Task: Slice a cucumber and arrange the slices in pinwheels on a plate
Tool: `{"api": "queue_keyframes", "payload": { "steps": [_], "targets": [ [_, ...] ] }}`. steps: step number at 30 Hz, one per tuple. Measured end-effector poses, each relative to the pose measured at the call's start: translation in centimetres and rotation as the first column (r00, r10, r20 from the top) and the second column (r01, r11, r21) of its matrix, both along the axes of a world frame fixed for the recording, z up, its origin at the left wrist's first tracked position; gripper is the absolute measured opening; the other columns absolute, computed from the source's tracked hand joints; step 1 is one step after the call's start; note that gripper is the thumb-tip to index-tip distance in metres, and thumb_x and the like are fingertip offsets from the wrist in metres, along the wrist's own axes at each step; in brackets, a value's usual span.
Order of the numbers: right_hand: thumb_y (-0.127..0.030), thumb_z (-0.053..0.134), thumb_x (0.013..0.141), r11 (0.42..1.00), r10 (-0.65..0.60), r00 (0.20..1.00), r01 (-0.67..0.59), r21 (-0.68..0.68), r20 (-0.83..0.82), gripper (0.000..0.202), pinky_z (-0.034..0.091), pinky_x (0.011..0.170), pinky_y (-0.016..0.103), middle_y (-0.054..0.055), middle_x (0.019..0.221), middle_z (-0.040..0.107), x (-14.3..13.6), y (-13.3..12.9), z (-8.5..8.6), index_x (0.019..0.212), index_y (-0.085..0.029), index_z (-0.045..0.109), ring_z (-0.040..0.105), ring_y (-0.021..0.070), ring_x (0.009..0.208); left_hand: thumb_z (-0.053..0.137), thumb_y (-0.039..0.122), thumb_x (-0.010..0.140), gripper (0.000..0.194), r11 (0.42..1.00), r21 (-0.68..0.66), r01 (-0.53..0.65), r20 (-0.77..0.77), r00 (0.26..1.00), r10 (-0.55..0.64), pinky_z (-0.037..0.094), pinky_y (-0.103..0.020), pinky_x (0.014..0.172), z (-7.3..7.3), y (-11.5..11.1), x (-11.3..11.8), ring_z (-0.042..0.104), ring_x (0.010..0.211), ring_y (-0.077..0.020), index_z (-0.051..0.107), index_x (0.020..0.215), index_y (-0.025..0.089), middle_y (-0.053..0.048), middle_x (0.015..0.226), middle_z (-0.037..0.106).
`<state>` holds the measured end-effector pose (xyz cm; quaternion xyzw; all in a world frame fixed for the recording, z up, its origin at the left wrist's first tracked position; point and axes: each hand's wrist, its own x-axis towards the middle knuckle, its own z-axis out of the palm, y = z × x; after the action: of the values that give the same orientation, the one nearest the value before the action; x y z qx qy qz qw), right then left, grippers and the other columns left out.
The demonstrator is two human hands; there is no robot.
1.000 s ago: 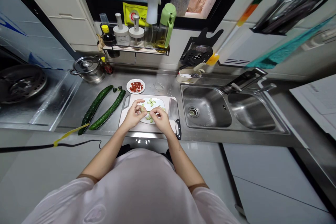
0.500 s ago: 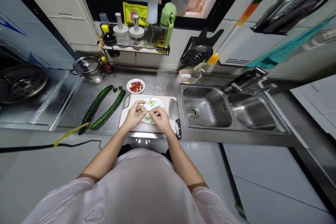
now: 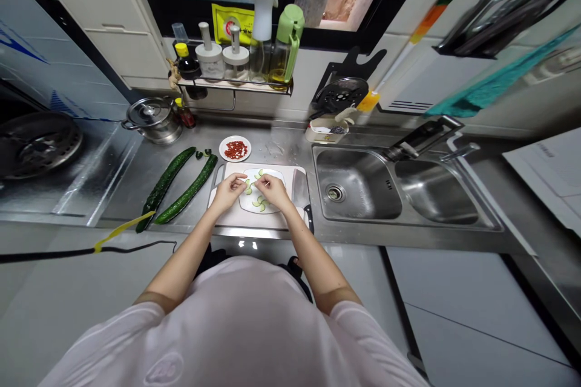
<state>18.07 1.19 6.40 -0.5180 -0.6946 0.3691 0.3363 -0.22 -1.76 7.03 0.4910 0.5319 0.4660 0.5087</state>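
A white plate (image 3: 275,198) rests on a pale cutting board (image 3: 227,217) and carries thin green-edged cucumber slices (image 3: 260,203) set out in pinwheel shapes. At the plate's left edge is my left hand (image 3: 229,191), its thumb and fingers curled together; what they hold is hidden. My right hand (image 3: 272,190) reaches over the plate's upper middle, fingertips pinched on a cucumber slice close to the surface. A broad-bladed knife (image 3: 300,187) lies on the board's right side, its dark handle partly behind my right forearm.
Two long cucumbers (image 3: 170,178) lie left of the board, small cut ends beside them. Behind the board stands a dish of chopped red pieces (image 3: 235,149). A lidded pot (image 3: 154,120) is at the back left; a double sink (image 3: 358,184) is on the right. Bottles line a shelf (image 3: 236,84).
My hands have moved apart, the left slightly left and the right up over the plate's upper part. The lower pinwheel of slices is now uncovered.
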Motion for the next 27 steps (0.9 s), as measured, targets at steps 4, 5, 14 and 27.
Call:
{"api": "queue_keyframes", "payload": {
  "steps": [4,5,14,27],
  "targets": [
    [-0.029,0.061,0.081,0.999,0.047,0.994,-0.047,-0.009,0.098,0.012,0.04,0.065,0.023,0.0,0.073,0.065,-0.6,1.2,-1.4,0.076,-0.02,0.066,0.056,0.0139,0.068,0.073,0.019,0.063,0.035,1.0,-0.004,-0.014,-0.075,0.997,0.014,0.042,-0.022,0.07,-1.9,1.1,-0.7,0.057,0.069,-0.0121,0.067,0.098,0.019,-0.001,0.074,0.064],
    [-0.028,0.061,0.081,0.998,0.06,0.989,-0.058,-0.02,0.132,0.012,0.039,0.065,0.023,0.0,0.073,0.065,-0.7,1.4,-1.8,0.076,-0.02,0.066,0.056,0.0139,0.068,0.073,0.019,0.063,0.035,1.0,-0.004,-0.011,-0.099,0.995,0.011,0.042,-0.023,0.07,-2.4,1.4,-0.8,0.057,0.069,-0.012,0.067,0.098,0.019,0.0,0.074,0.063],
    [-0.025,0.058,0.083,0.991,0.112,0.914,-0.076,-0.108,0.389,0.013,0.033,0.061,0.023,0.004,0.075,0.067,-1.8,2.8,-3.2,0.078,-0.018,0.067,0.055,0.0151,0.069,0.068,0.011,0.063,0.028,1.0,0.026,0.017,-0.303,0.953,-0.009,0.04,-0.025,0.071,-4.7,2.4,-1.0,0.054,0.068,-0.0146,0.07,0.09,0.02,-0.001,0.073,0.063],
    [-0.029,0.049,0.09,0.983,0.142,0.797,-0.045,-0.177,0.587,0.023,0.036,0.068,0.023,0.009,0.098,0.069,-2.8,3.9,-4.7,0.096,-0.017,0.068,0.059,0.0179,0.085,0.055,0.016,0.079,0.023,0.966,0.153,0.21,-0.719,0.694,-0.037,0.047,-0.03,0.08,-7.4,3.2,-1.2,0.059,0.083,-0.0174,0.067,0.098,0.02,-0.005,0.093,0.064]
  ]
}}
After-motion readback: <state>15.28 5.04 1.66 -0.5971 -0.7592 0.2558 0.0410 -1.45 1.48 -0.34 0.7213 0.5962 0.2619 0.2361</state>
